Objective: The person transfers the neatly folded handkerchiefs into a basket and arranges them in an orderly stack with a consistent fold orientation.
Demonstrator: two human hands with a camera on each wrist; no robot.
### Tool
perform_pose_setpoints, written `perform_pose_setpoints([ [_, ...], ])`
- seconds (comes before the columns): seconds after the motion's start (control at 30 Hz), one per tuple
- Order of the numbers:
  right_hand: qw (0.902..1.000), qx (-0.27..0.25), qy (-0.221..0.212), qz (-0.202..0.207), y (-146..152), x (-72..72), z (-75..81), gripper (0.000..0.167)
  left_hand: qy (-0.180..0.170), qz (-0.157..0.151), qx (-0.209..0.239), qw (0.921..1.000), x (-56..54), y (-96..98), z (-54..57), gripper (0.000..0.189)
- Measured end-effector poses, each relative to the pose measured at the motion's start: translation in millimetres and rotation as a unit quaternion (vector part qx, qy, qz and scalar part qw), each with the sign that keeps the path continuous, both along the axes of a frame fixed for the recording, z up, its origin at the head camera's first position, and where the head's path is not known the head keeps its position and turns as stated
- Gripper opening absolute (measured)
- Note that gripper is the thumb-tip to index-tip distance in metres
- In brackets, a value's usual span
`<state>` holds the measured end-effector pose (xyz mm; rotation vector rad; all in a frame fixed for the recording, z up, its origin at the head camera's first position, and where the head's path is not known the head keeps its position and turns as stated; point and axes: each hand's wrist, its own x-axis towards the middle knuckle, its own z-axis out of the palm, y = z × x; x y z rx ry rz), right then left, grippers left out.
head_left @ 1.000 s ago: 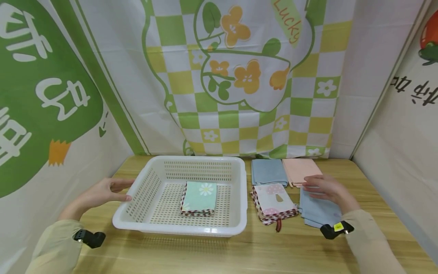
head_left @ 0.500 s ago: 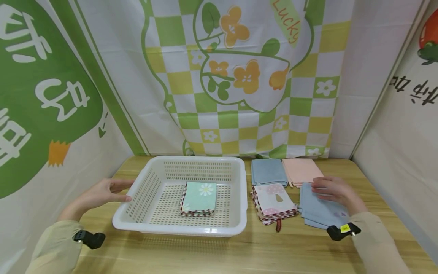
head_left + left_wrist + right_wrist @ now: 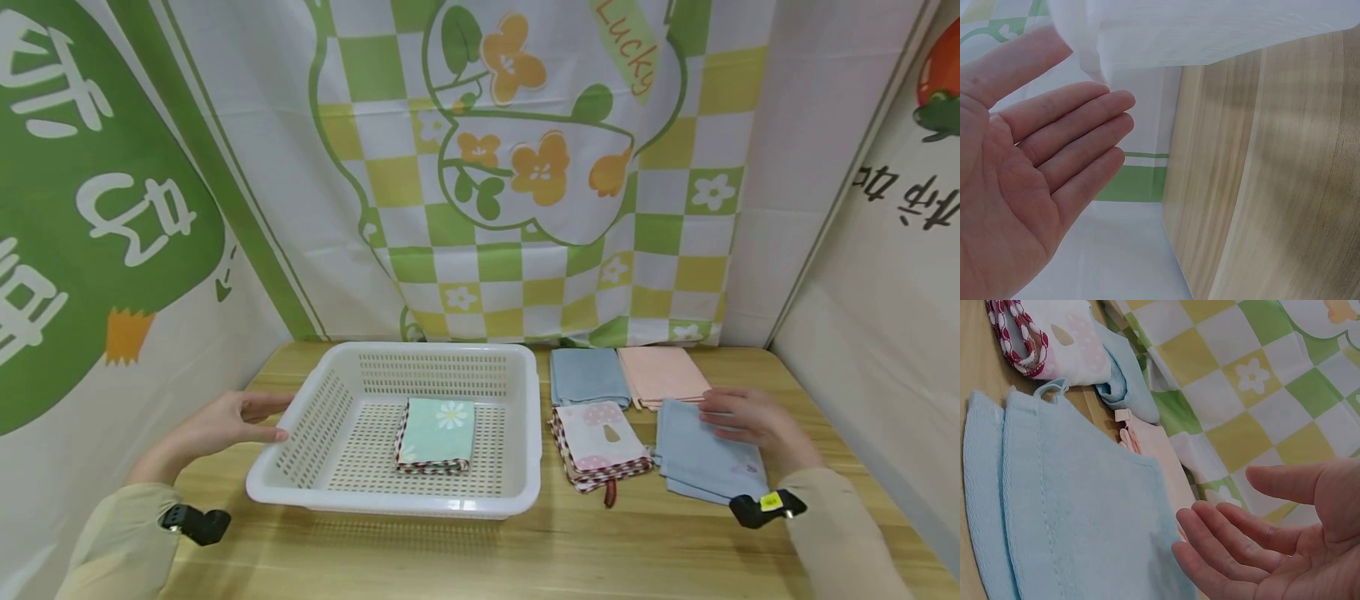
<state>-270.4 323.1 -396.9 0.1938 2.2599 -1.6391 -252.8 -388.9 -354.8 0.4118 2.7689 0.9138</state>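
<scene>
At the left end of the white plastic basket (image 3: 420, 502), my left hand (image 3: 221, 427) has its thumb by the rim and straight fingers alongside the outer wall. The left wrist view shows that hand's palm (image 3: 1019, 194) with fingertips right at the basket's edge (image 3: 1166, 37). Inside the basket lies a folded mint green towel (image 3: 437, 435) with a daisy print. My right hand (image 3: 761, 425) is over the far right part of a folded light blue towel (image 3: 705, 458); its fingers (image 3: 1235, 544) are loosely bent with nothing between them.
Right of the basket lies a folded white towel (image 3: 600, 442) with pink print and checked edging. Behind it are a grey-blue towel (image 3: 588, 377) and a pink towel (image 3: 660, 372). Wooden tabletop (image 3: 570, 550) extends in front; printed curtains (image 3: 540, 275) enclose the back and sides.
My right hand has shifted to the right over the light blue towel, uncovering more of it. The left hand, basket and towels have stayed in place.
</scene>
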Motion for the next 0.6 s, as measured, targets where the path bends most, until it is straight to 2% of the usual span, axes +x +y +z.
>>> perform_pose_setpoints([
  [0.3,0.9995,0.028,0.008,-0.009,12,1.9,-4.4,0.065,-0.001,-0.005,0.004,1.0000,1.8,0.8,1.3,0.072],
  [0.47,0.9984,0.054,0.015,-0.013,15,5.2,-3.5,0.062,-0.004,0.004,0.001,1.0000,2.2,-0.1,0.7,0.074],
  [0.6,0.9969,0.072,0.011,-0.030,18,7.1,-4.0,0.062,-0.007,0.006,0.007,0.9999,2.7,-1.6,-0.7,0.074],
])
